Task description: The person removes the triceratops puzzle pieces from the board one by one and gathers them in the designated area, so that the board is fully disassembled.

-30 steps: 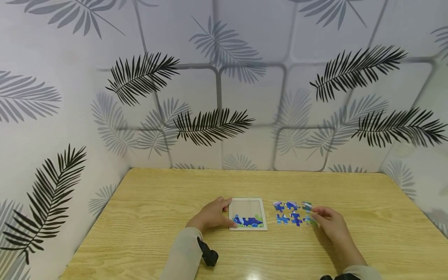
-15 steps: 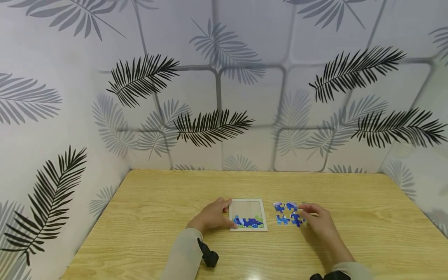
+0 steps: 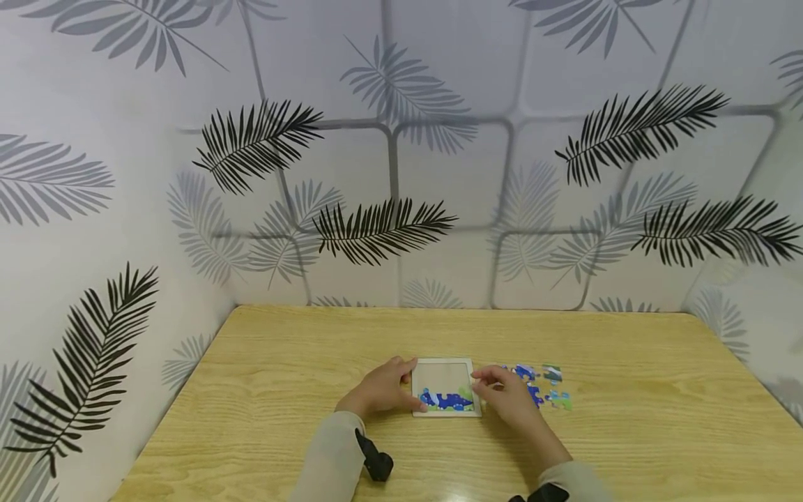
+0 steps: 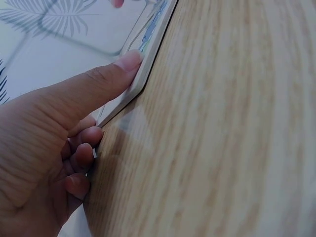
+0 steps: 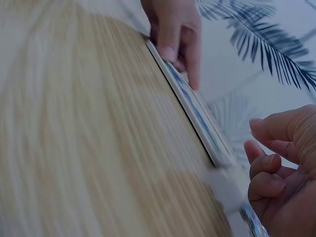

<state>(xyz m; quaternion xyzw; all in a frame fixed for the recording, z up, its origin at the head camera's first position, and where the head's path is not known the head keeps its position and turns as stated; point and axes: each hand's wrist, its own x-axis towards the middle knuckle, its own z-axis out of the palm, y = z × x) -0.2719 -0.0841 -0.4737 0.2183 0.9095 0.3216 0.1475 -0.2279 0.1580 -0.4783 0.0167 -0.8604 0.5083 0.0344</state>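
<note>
A square jigsaw tray point(image 3: 447, 415) with a pale rim lies on the table. Blue and green puzzle pieces point(image 3: 447, 401) fill the lower part of it, and bare backing shows above. My left hand point(image 3: 379, 388) holds the tray at its left side; in the left wrist view the thumb point(image 4: 129, 60) lies over the rim near a corner. Beside the tray's right edge hovers my right hand point(image 3: 516, 402). Its fingers point(image 5: 266, 182) are loosely curled, with no piece visible between them and the thumb. Loose pieces point(image 3: 552, 374) lie behind and right of it, some partly hidden.
The wooden table point(image 3: 282, 348) reaches back to a wall point(image 3: 452, 174) patterned with feather-like leaves. A black strap device point(image 3: 376, 457) sits on the left wrist, another point(image 3: 544, 493) on the right.
My right hand has swept left from the far end of the loose pieces, across them, to the tray's right edge. The left hand keeps its hold, and the tray has stayed put.
</note>
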